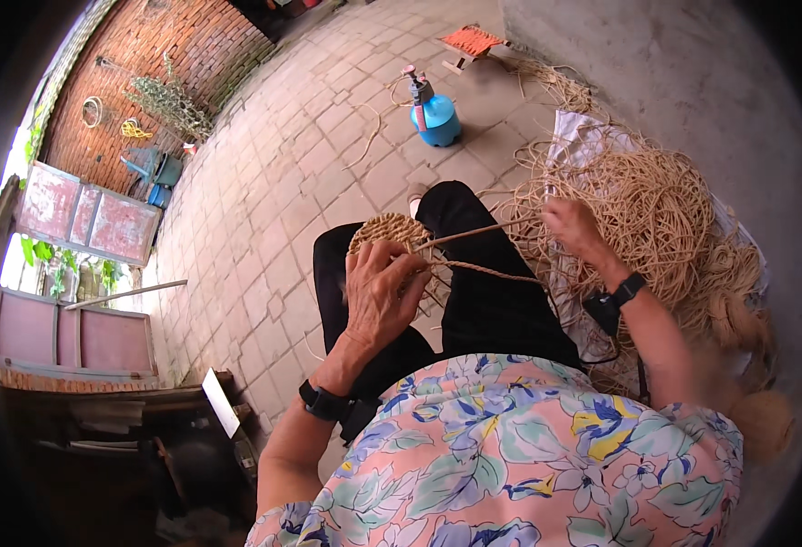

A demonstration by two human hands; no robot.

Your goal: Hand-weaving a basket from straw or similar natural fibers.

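Your woven straw disc (pixel 385 230) rests on your lap, over the knees of your black trousers (pixel 483 301), with its far edge toward the paved yard. Your left hand (pixel 378 292) lies over the disc's near edge, fingers curled and pinching the weave where a braided straw cord (pixel 492 271) leaves it. That cord runs off to your right. Your right hand (pixel 572 228) is well apart from the disc, closed on a thin straight stalk (pixel 469 235) that points back at the disc.

Just beyond your right hand a big tangle of loose straw (pixel 665 219) lies on a white sheet (pixel 576 128) by the grey concrete wall (pixel 693 64). Ahead, the brick paving (pixel 282 182) is open; a blue spray bottle (pixel 434 114) stands there, with a small orange-topped stool (pixel 471 42) farther off. A red brick wall (pixel 155 55) closes the far left.
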